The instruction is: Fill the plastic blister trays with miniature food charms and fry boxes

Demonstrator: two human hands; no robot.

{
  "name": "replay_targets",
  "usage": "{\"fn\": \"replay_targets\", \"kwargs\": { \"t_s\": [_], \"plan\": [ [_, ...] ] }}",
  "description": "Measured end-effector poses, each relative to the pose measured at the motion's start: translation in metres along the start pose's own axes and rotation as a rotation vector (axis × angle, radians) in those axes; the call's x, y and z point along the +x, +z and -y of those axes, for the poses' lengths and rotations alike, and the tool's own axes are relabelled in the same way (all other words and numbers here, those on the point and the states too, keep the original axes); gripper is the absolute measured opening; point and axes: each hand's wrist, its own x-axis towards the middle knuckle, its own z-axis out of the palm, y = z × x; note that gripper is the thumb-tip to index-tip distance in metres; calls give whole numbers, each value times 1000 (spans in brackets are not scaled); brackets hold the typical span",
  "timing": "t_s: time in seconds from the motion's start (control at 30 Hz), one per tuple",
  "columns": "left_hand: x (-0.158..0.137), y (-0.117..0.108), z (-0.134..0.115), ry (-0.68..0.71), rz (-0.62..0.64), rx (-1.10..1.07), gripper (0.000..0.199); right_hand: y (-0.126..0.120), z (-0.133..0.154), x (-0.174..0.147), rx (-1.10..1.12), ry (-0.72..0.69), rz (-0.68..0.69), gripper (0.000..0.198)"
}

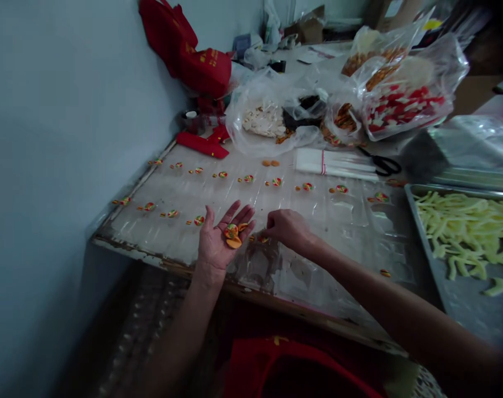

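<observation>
My left hand [216, 243] is palm up over the near edge of the table, fingers stretched out. Several small flat orange pieces [234, 242] lie on its palm, one with a red, green and yellow pattern. To its right, my right hand [291, 228] points down with thumb and fingers pinched together; whatever is between them is hidden. Just beside those fingertips, a patterned round piece [263, 239] rests in a clear plastic tray [262, 262]. Other patterned round pieces [276, 181], each with a smaller piece beside it, sit in rows across the clear trays.
A metal tray [442, 287] of pale yellow strips [462, 226] stands at right. Behind are black scissors [386, 165], a bundle of white sleeves [338, 163], and plastic bags of white slices [263, 120] and red-and-white pieces [404, 108]. A wall [69, 110] borders the left; red cloth [202, 145] lies nearby.
</observation>
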Motion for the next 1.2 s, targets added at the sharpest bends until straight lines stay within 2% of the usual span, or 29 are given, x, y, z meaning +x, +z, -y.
{"fn": "replay_targets", "kwargs": {
  "t_s": [0.1,0.27,0.37,0.43,0.5,0.57,0.6,0.67,0.7,0.8,0.87,0.93,1.0,1.07,1.13,1.2],
  "plan": [
    [4,-5,3,0,36,27,66,-3,-2,-6,55,-136,-42,9],
    [14,-6,8,-124,93,92,55,-18,1,-31,254,-336,-251,16],
    [23,4,18,-231,127,123,52,-24,4,-36,306,-458,-208,22],
    [27,10,26,-284,122,146,47,-26,1,-34,390,-377,-162,20],
    [29,15,33,-314,74,181,39,-29,-8,-32,579,-151,-108,10],
    [28,18,39,-321,14,224,29,-31,-19,-34,827,46,-65,20],
    [27,19,41,-323,-17,250,25,-32,-23,-36,933,84,-69,25],
    [22,22,47,-349,-72,310,20,-34,-29,-44,1042,59,-160,28],
    [20,23,51,-373,-89,335,20,-34,-30,-49,1024,17,-236,25],
    [17,29,61,-430,-79,340,20,-34,-33,-66,753,-210,-427,13],
    [17,32,67,-406,-73,312,10,-34,-36,-76,554,-364,-458,17],
    [18,31,72,-356,-79,321,12,-33,-39,-84,496,-430,-443,21],
    [18,29,77,-308,-48,371,22,-32,-43,-90,604,-382,-414,17],
    [18,26,82,-256,0,438,31,-31,-47,-94,845,-255,-305,14],
    [19,26,84,-200,23,509,35,-33,-49,-95,1095,-91,-177,26],
    [21,31,82,-152,33,608,36,-38,-48,-92,1220,39,-126,35]
  ]
}}
